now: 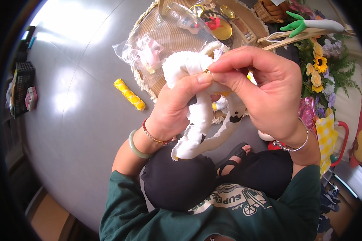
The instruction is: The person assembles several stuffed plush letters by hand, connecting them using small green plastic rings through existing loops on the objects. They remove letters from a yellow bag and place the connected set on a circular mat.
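Note:
Above my lap I hold a white, padded fabric loop point(194, 122) with black crown-like shapes and a gathered, ruffled part at its top. My left hand point(169, 105) is closed round the gathered cloth, its thumb pressed on top. Thumb and forefinger of my right hand point(267, 86) are pinched together right beside that thumb. A tiny gold-coloured piece point(207, 71) shows at these fingertips, too small to name. The lower part of the loop hangs down between my wrists.
Beyond my hands lies a round woven mat point(149, 82) with a clear plastic bag point(142, 48) and several small trinkets. A yellow fabric roll point(129, 94) lies on the grey floor point(68, 132). Artificial flowers point(320, 64) stand at right, a black basket point(23, 80) at far left.

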Demonstrator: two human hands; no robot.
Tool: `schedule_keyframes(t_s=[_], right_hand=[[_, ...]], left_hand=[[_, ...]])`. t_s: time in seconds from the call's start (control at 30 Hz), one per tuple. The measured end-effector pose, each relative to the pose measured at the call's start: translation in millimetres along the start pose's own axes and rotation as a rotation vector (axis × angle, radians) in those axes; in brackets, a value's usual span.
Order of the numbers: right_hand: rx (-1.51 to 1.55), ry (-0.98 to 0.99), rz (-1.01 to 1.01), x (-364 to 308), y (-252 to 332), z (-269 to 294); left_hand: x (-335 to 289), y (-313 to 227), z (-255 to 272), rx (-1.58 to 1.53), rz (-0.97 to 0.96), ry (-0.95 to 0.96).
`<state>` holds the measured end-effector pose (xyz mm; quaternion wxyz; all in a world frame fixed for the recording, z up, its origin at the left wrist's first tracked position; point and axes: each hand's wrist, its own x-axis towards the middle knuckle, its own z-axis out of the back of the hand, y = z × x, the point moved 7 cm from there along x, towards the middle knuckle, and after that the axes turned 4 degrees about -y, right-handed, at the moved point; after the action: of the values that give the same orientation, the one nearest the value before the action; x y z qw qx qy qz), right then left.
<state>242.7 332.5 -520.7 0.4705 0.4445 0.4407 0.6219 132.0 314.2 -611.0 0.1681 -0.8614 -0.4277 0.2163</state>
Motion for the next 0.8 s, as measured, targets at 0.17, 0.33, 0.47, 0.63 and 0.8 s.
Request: schedule_keyframes(t_s=[0.17, 0.33, 0.47, 0.63, 0.8], right_hand=[[-0.001, 0.029, -0.031, -1.1, 0.0, -0.4], [-0.057, 0.018, -0.080, -2.4, 4.0, 0.1], [-0.069, 0.028, -0.086, -3.6, 2.5, -0.7], [-0.072, 0.014, -0.020, -4.7, 4.3, 1.0], [-0.078, 0.034, 0.006, -4.6, 5.5, 0.1]], left_hand=[[0.2, 1.1, 1.3, 0.060, -0.046, -0.070], [-0.9, -2.2, -2.2, 0.072, -0.062, -0.046], [-0.8, -1.6, -1.1, 0.078, -0.062, -0.039], [0.0, -5.3, -5.1, 0.061, -0.104, -0.021], [-0.1, -7.5, -10.3, 0.034, -0.074, 0.070]])
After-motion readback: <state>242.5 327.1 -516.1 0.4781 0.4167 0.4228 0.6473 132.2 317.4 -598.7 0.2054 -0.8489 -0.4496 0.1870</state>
